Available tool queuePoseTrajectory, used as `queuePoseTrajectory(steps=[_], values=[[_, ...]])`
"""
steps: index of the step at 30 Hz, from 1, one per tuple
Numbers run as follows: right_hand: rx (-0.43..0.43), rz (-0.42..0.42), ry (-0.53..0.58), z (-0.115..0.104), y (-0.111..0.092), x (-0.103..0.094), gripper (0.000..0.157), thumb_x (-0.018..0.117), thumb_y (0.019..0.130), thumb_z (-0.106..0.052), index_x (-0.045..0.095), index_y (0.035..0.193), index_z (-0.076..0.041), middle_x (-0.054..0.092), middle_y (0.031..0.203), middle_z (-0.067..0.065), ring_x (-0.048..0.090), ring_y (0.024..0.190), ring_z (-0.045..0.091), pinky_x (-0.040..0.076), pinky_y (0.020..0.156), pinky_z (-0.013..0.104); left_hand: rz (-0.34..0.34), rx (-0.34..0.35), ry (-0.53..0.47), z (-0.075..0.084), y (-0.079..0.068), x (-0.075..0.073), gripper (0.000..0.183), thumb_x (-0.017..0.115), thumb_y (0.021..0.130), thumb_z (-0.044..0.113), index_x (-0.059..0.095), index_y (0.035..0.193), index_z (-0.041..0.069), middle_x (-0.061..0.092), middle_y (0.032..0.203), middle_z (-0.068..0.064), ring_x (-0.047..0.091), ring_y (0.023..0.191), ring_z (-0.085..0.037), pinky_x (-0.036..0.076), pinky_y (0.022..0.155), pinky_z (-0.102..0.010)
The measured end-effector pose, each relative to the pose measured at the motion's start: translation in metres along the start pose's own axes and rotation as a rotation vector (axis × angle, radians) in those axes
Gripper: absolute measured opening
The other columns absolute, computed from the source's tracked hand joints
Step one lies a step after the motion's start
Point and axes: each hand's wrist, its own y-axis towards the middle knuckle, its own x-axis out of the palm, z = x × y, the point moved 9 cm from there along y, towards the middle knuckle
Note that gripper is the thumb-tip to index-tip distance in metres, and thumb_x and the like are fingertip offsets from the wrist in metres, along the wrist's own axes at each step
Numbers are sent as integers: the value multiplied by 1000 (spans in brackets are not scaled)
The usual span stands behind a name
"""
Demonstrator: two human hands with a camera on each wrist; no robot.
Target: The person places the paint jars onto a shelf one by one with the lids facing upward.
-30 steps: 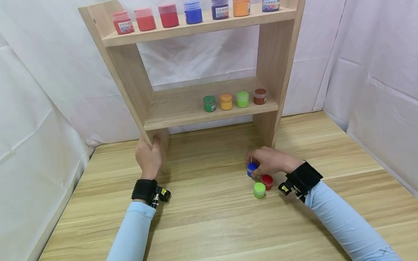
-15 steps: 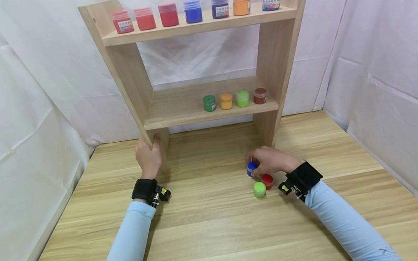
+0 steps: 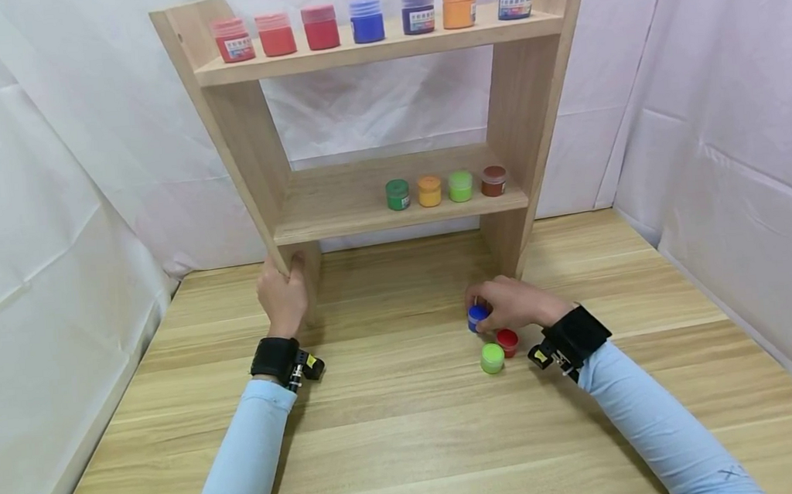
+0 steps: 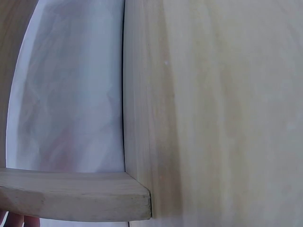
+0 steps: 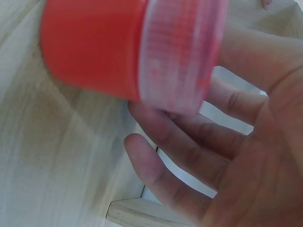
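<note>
My left hand (image 3: 283, 294) grips the lower edge of the left side panel of a wooden shelf (image 3: 401, 219). In the left wrist view only a few fingertips (image 4: 31, 221) show beside the panel (image 4: 75, 198). On the table, my right hand (image 3: 512, 301) pinches a small blue paint jar (image 3: 476, 318) between thumb and fingers. Close to that hand stand a red paint jar (image 3: 507, 342) and a light green paint jar (image 3: 492, 358). The red jar (image 5: 99, 47) fills the front of the right wrist view, where the blue jar is hidden behind it.
A row of several paint jars, among them an orange jar (image 3: 458, 7), lines the upper shelf board. Green (image 3: 397, 194), yellow-orange (image 3: 430, 191), light green (image 3: 460, 186) and brown jars (image 3: 493, 181) stand on the lower board. White cloth (image 3: 49, 189) hangs around the wooden table (image 3: 383, 434).
</note>
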Motion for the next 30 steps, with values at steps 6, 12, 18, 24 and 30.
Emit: queuePoseTrajectory(steps=[6,12,18,24,30], values=[[-18,15,-13,0,1,-1,29,75,80,-26,62,104,-18,62,92,-4,57,79,14,49,70,26,-6,-8,-10,0,-1,1,31,58,93,35,56,88,5,58,77,-10,52,62,-25,36,52,-38],[-36,30,0,0,1,-2,32,75,81,-24,61,108,-14,63,93,-5,58,81,12,49,72,27,-7,-13,-14,-1,-1,1,33,58,93,36,60,96,4,62,86,-12,57,71,-25,40,57,-40],[-49,62,-5,-2,0,-3,32,74,81,-23,59,108,-13,63,92,-4,58,79,10,49,70,26,-8,-4,-17,0,-2,1,35,58,93,37,60,97,3,62,85,-12,57,71,-25,39,57,-39],[-61,90,-16,-3,-1,-6,31,74,80,-23,60,106,-15,63,91,-4,58,77,9,48,65,24,-14,-9,-14,-1,-3,1,35,57,93,39,59,94,4,59,81,-10,53,66,-24,36,54,-38],[-87,121,-31,-7,-1,-11,31,73,80,-23,61,107,-14,62,90,-4,58,75,9,48,62,24,-6,-9,-15,0,-1,0,34,57,93,38,59,94,4,59,81,-10,54,68,-24,37,56,-39]])
